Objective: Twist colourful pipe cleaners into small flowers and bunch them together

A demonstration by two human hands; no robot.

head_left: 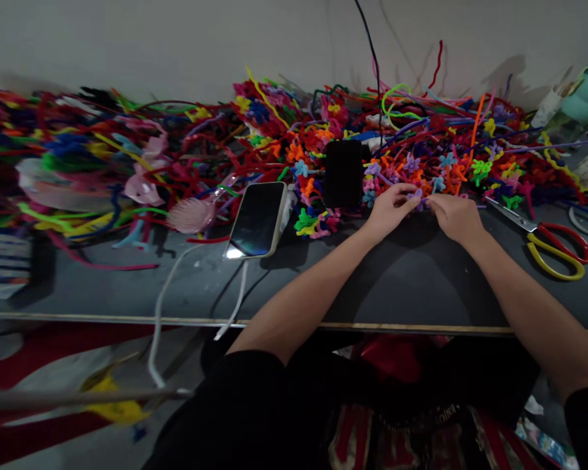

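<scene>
Between my two hands is a small purple pipe-cleaner flower [414, 199], with its fuzzy petals showing at the fingertips. My left hand [392, 210] pinches it from the left, thumb against fingers. From the other side my right hand [455, 215] closes its fingertips at the flower's edge; a thin purple pipe cleaner [480, 207] sticks out beyond that hand. Just behind the hands lies a heap of finished pipe-cleaner flowers [414, 171] in orange, blue, purple and red. Scissors [534, 227] with a red and a yellow handle lie to the right of my right hand.
A phone [257, 219] with a white cable rests left of my arms, and a black device [343, 173] stands against the flowers. A pink hairbrush [191, 214] and tangled pipe cleaners [186, 143] cover the left and back. The grey table's front edge [416, 326] runs below my forearms.
</scene>
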